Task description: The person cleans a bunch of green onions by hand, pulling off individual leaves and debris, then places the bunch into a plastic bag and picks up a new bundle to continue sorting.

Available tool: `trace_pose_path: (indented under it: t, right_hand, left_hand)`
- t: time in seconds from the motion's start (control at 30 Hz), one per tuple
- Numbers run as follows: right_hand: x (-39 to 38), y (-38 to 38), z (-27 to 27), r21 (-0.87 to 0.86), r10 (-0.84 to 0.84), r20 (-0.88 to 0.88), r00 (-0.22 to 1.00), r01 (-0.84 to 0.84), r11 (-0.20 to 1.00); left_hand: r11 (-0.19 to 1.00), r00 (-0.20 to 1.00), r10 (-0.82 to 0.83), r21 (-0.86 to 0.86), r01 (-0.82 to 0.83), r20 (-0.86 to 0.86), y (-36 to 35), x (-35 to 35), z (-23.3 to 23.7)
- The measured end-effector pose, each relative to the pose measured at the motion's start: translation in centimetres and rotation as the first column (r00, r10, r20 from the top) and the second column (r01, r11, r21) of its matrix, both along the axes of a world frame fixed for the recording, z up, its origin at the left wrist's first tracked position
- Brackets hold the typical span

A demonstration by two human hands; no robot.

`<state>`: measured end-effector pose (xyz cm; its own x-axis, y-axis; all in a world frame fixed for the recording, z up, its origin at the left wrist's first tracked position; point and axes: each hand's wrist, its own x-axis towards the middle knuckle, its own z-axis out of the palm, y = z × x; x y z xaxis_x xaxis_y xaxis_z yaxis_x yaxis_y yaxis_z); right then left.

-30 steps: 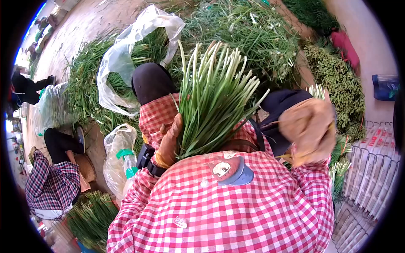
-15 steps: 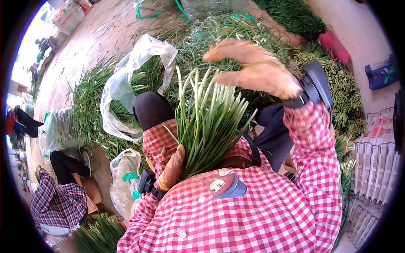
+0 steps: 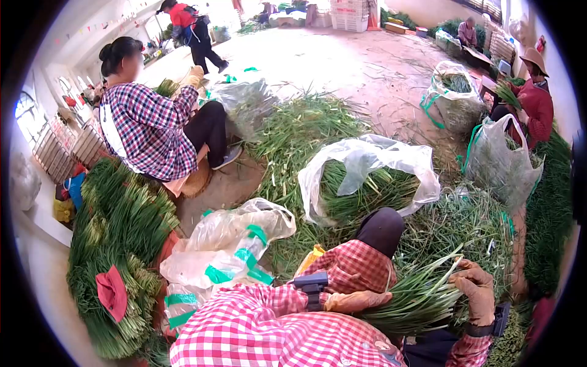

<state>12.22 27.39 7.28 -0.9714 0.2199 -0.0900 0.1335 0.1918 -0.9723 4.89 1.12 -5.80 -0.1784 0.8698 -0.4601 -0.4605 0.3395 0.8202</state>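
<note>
A bunch of long green chives with pale ends [image 3: 416,300] lies across my lap, the pale ends pointing right. My left hand [image 3: 358,301], in a tan glove, is closed around the left part of the bunch; the fingers beneath are hidden. At the pale ends, my right hand [image 3: 476,290], also gloved, has its fingers curled together on stalk tips. In front of my knee stands an open clear plastic bag [image 3: 391,153] with green leaves inside. Loose leaf trimmings [image 3: 458,232] cover the floor around it.
Crumpled plastic bags with green tape [image 3: 226,238] lie to my left, beside stacked chive bunches [image 3: 122,208] and a red cloth [image 3: 112,293]. A seated co-worker [image 3: 153,128] is at the left, another [image 3: 538,110] at the right near filled bags [image 3: 504,162]. A person [image 3: 195,37] walks behind.
My view has swung left and up, showing more of the room. My right hand, raised and open before, has come down to the chives' pale ends and closed. The bunch has tipped from upright to sideways.
</note>
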Motion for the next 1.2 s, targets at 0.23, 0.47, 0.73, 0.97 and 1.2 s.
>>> trace_pose_path:
  t: [0.23, 0.47, 0.73, 0.97, 1.2]
  right_hand:
    - [4.1, 2.0, 0.5, -0.226, -0.177, -0.129, 0.976, 0.145, 0.963]
    - [7.8, 10.7, -7.4, 0.269, -0.394, 0.019, 0.919, 0.375, 0.887]
    - [0.7, 1.4, -8.7, 0.296, -0.302, 0.225, 0.926, 0.23, 0.927]
    - [1.3, 9.5, -13.5, 0.169, -0.669, -0.163, 0.726, 0.688, 0.706]
    - [11.3, 6.8, -11.1, 0.243, -0.705, 0.265, 0.658, 0.662, 0.709]
  left_hand:
    - [0.971, 0.961, 0.0, 0.23, -0.066, 0.276, -0.1, 0.2, -1.7]
    - [0.891, 0.674, 0.262, 0.095, -0.443, 0.69, -1.3, 1.2, 1.6]
    - [0.915, 0.978, -0.131, 0.4, 0.056, 0.162, -1.7, 0.2, -3.8]
    - [0.974, 0.947, 0.145, 0.127, -0.188, 0.287, -3.0, 0.1, -3.4]
    - [0.929, 0.751, 0.307, -0.012, -0.37, 0.585, -3.3, -0.5, -3.8]
